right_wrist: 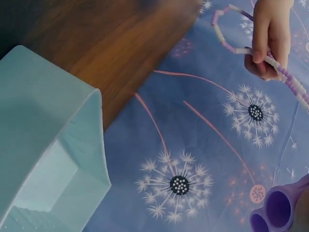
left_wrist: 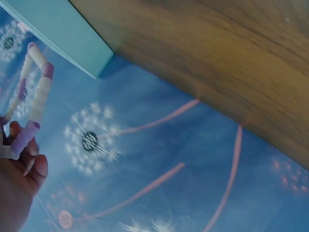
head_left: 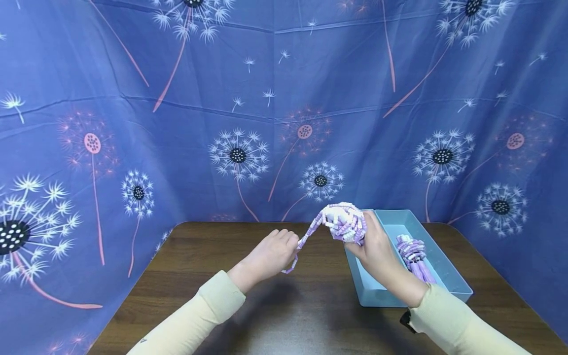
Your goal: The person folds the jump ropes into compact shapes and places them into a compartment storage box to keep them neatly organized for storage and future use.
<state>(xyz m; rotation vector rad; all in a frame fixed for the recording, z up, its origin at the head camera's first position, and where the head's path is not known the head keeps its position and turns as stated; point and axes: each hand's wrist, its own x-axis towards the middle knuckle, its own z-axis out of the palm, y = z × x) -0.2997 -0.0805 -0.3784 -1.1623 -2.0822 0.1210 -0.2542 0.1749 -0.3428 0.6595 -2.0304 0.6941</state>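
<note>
My right hand (head_left: 379, 249) holds up a bundled jump rope (head_left: 348, 227) of purple and white beads, just left of and above a light-blue box. In the right wrist view its hollow purple handles (right_wrist: 280, 208) show at the lower right corner. A beaded strand (head_left: 312, 228) stretches from the bundle across to my left hand (head_left: 276, 250), which pinches it above the table. Past those fingers a short loop (left_wrist: 43, 92) of the rope sticks out. Inside the box lies a second coiled bead rope (head_left: 411, 248) with purple handles.
The light-blue box (head_left: 401, 217), open at the top, stands at the right on a brown wooden table (head_left: 222, 246). Behind the table hangs a blue cloth (head_left: 275, 162) with a dandelion print.
</note>
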